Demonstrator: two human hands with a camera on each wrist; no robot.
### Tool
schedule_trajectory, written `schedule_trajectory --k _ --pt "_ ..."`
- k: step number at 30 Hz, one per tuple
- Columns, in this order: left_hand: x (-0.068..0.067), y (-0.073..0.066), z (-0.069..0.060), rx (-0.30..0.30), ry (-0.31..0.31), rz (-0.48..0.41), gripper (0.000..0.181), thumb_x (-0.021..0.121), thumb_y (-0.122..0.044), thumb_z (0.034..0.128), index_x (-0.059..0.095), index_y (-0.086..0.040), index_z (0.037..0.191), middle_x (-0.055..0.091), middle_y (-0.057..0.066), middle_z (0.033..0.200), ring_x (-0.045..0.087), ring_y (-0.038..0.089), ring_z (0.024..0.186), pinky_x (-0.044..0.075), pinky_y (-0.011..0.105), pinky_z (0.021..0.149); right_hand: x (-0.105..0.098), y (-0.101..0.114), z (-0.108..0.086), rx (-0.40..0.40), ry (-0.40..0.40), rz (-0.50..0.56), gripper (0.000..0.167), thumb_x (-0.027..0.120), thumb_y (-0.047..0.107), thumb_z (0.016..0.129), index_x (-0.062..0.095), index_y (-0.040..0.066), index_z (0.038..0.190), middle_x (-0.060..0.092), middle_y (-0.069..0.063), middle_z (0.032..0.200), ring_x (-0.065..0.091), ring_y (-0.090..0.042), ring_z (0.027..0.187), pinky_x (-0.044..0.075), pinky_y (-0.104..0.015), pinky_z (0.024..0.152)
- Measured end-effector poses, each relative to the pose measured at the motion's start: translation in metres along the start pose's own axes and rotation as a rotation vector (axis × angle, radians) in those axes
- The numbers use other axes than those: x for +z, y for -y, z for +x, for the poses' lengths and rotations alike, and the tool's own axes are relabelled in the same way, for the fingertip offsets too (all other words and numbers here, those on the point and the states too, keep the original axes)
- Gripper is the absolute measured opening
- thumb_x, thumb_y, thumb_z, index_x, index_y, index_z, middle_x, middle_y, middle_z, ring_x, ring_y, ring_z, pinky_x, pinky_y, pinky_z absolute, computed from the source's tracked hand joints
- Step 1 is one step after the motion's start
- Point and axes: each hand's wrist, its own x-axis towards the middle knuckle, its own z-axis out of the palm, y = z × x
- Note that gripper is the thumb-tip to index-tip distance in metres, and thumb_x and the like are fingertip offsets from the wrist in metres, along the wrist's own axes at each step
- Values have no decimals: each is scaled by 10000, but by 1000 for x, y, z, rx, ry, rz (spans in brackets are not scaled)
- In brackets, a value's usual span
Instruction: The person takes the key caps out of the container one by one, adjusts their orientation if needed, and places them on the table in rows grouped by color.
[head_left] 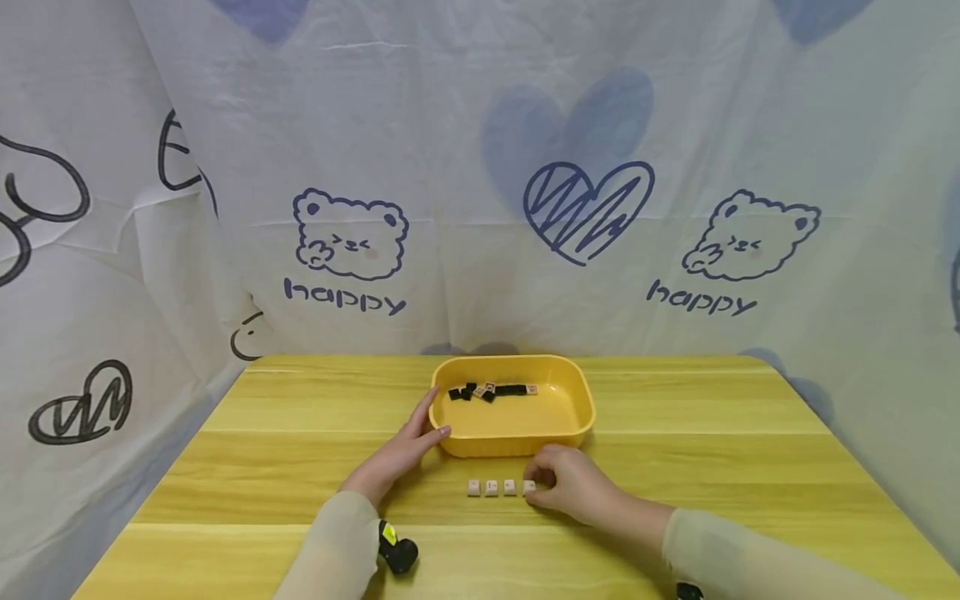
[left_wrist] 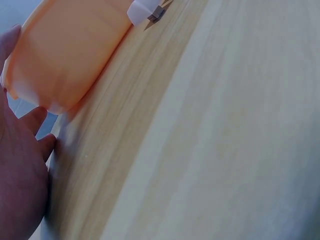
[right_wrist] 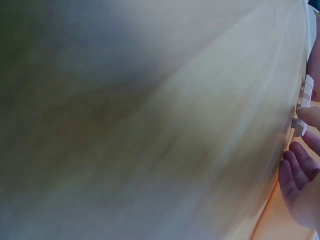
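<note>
A yellow tray stands on the table, and the left hand rests against its left end, thumb on the front rim. The left wrist view shows that hand touching the tray's wall. In front of the tray lies a row of white keycaps, among them one at the left end. The right hand pinches the rightmost keycap between thumb and index finger. In the right wrist view, the right hand is at the edge with a white keycap by its fingertips.
Inside the tray lie several black keycaps and a few light ones, one at the right end. A white cloth with drawings hangs behind the wooden table. Black devices are on both wrists, the left one near the sleeve.
</note>
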Motion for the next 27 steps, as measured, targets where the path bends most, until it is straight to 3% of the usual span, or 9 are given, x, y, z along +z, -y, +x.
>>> schedule_trajectory --k 7,15,20,27 --pt "-1 1 0 4 2 -2 759 559 -260 1006 66 -292 1582 6 173 1616 -4 369 1463 37 567 1150 -8 6 -4 -133 -15 -101 202 806 201 797 709 121 955 572 60 856 553 -87 784 511 -245 714" --pt "-2 2 0 14 9 -8 757 555 -260 1008 63 -290 1583 22 182 1612 8 370 1462 35 566 1149 -34 15 8 -429 -171 -302 231 849 146 737 722 78 917 605 30 882 585 -112 799 528 -255 728" --pt "-2 1 1 21 7 3 768 568 -279 1000 68 -277 1584 29 186 1611 21 373 1462 41 562 1151 -51 15 23 -453 -238 -330 251 868 134 718 722 75 913 618 19 887 604 -128 807 540 -277 725" --pt "-2 0 1 14 2 -3 751 554 -256 1008 72 -294 1582 49 190 1609 15 374 1461 36 573 1147 -66 6 44 -456 -196 -386 235 843 172 760 726 95 949 648 -14 941 632 -185 870 547 -346 779"
